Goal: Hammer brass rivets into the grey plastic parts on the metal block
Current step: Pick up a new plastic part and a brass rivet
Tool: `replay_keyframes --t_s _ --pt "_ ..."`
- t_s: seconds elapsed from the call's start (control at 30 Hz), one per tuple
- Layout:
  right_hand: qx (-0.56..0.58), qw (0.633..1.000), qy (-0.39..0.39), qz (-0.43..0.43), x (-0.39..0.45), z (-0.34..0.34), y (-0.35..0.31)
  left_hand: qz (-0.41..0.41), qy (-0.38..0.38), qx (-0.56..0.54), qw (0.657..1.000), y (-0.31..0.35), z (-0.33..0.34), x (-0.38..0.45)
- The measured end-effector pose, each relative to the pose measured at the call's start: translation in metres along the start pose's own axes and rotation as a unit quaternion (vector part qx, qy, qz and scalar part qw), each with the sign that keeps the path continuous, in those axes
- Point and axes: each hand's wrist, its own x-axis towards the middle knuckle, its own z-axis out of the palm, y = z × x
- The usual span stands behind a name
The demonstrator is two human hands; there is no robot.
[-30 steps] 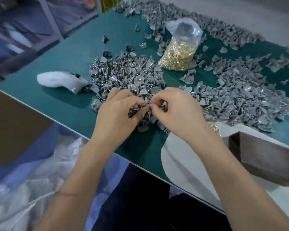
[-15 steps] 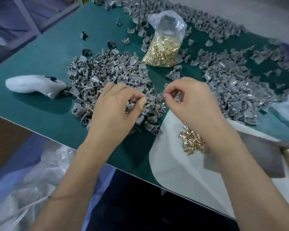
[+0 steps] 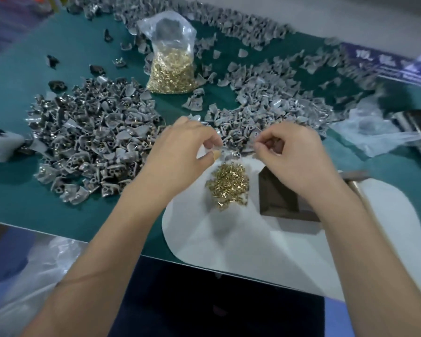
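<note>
the left hand point(image 3: 180, 152) pinches a small grey moulded plastic part point(image 3: 229, 154) between thumb and curled fingers, held just above the far edge of the white rounded mat point(image 3: 229, 239). the right hand point(image 3: 299, 156) has its thumb and forefinger pressed together beside that part; it looks to be pinching something very small, likely a rivet, but the thing itself is too small to make out. directly below the hands lies a loose heap of small brass rivets point(image 3: 229, 187) on the mat, and the dark rectangular metal block point(image 3: 277, 200) sits just beside it, partly under the right wrist, with nothing on top of it. a pale wooden hammer handle point(image 3: 361, 190) lies untouched behind the right forearm.

the pile of grey parts on the left point(image 3: 93, 139) shows brass glints, so it is probably finished work; the spread of plain grey parts on the right point(image 3: 265, 103) and the clear plastic bag of brass rivets point(image 3: 171, 69) suggest a great deal is left. this piece appears to be at the rivet-fitting stage, with placing on the block and hammering not yet done.
</note>
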Motion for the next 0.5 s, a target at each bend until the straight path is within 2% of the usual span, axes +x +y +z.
replay_keyframes --t_s 0.2,0.5 --pt "0.005 1.0 0.005 0.018 -0.017 -0.008 0.013 0.001 -0.065 0.059 0.996 0.016 0.012 0.015" --pt "0.02 1.0 0.02 -0.002 -0.034 0.001 0.005 -0.001 -0.055 0.105 0.993 0.025 0.014 0.014"
